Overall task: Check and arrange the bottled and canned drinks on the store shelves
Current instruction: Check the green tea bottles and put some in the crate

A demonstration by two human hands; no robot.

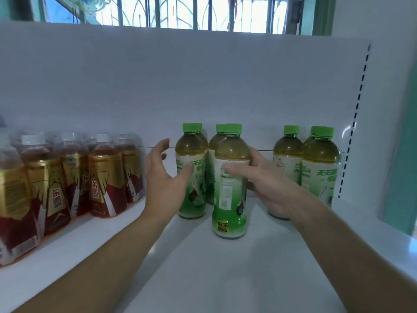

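Note:
Several green-capped tea bottles stand on the white shelf [225,279]. My right hand [266,186] grips the front middle bottle [229,199], thumb across its label and fingers behind it. My left hand [164,175] hovers with spread fingers just left of another green bottle [191,177], its thumb at the label; contact is unclear. More green bottles stand behind, and a group [320,163] stands at the right.
A shrink-wrapped pack of red-and-gold bottles [67,177] with white caps fills the shelf's left side. The white back panel [203,86] rises behind, with a slotted upright [354,123] at the right. A barred window [180,12] is above.

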